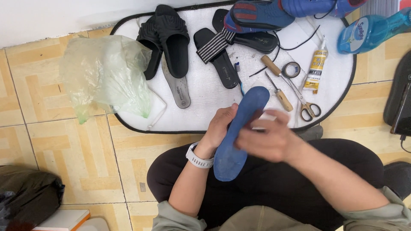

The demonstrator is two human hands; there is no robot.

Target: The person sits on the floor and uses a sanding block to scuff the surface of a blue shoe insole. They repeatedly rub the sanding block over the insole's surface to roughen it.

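Blue foam shoe insole (234,145) held over the lap, just off the near edge of the white oval mat (201,92), toe end pointing toward the mat. Left hand (219,126) grips its left edge from behind. Right hand (269,139), motion-blurred, lies across its middle, fingers pressed on; exact grip unclear. Wooden-handled awl (278,92) and scissors (305,105) lie near the mat's near edge, right of the insole.

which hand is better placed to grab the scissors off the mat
Right, probably. The right hand lies across the blue insole, on the same side as the scissors and nearer to them. The left hand grips the insole from behind, farther away, and looks to be supporting it.
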